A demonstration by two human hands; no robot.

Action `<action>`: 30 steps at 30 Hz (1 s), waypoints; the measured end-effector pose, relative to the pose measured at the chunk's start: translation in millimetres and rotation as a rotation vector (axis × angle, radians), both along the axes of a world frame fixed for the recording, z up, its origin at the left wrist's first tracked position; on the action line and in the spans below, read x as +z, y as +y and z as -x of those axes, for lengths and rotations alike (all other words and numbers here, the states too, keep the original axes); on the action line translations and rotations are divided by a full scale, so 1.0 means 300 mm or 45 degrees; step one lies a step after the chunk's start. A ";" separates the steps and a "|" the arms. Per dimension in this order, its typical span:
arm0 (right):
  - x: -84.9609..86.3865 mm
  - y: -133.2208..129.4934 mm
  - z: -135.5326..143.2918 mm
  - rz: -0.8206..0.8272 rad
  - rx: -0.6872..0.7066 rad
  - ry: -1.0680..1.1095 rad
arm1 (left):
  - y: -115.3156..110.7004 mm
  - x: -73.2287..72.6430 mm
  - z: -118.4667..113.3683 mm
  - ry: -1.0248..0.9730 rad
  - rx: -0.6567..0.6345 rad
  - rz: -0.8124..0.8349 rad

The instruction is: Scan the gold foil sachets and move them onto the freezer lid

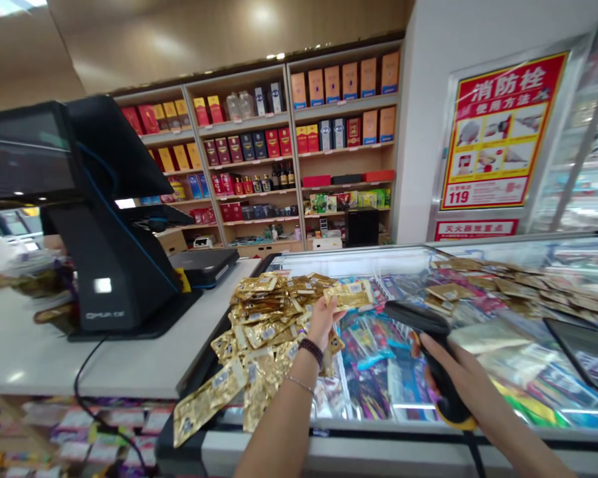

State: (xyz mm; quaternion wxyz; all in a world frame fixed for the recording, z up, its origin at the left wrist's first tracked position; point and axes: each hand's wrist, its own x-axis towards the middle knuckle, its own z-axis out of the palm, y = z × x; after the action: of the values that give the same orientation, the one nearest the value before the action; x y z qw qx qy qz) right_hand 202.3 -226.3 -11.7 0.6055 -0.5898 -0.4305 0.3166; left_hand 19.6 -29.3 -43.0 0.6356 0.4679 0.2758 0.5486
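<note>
Across the front runs the glass-topped case (329, 443), carrying a loose heap of gold packets (266, 318), the lower ones mostly buried. Over to the right hand (458, 368), wrapped round the handle of a black scanner (421, 318): the nose points left, the handle slants down to the right, and its cord drops out past the bottom edge. And here's the left hand (323, 322), pinching a single gold packet (351, 295) at its left end, beside the heap's top right, long axis nearly level, free end towards the scanner! Some fingertips hide behind it; its print is unreadable.
</note>
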 end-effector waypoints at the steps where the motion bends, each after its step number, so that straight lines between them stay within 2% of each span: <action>1: 0.008 0.000 0.022 0.007 0.052 -0.013 | 0.000 -0.001 -0.001 0.010 -0.008 -0.003; 4: 0.044 -0.001 0.069 0.056 0.138 -0.118 | -0.003 0.000 -0.006 0.032 -0.014 -0.020; 8: 0.075 0.004 0.100 0.091 0.085 -0.288 | -0.008 0.009 -0.008 0.047 -0.018 -0.030; 14: 0.063 0.003 0.110 0.076 0.051 -0.352 | -0.009 0.024 -0.005 0.073 0.027 0.005; 17: 0.069 -0.007 0.114 0.050 -0.008 -0.340 | -0.010 0.026 -0.004 0.083 0.039 0.003; 21: 0.080 -0.012 0.118 0.058 0.028 -0.323 | -0.010 0.026 0.000 0.077 0.020 -0.005; 25: 0.087 -0.011 0.124 0.048 -0.013 -0.288 | -0.009 0.024 0.006 0.102 0.012 -0.011; 30: 0.060 0.005 0.098 0.060 -0.008 -0.230 | 0.002 0.020 0.001 0.047 0.020 -0.022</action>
State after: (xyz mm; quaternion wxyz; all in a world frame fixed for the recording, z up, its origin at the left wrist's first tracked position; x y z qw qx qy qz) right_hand 172.9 -224.9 6.2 0.5511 -0.6313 -0.4740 0.2703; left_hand 19.3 -28.6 -37.1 0.6220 0.4812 0.2864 0.5474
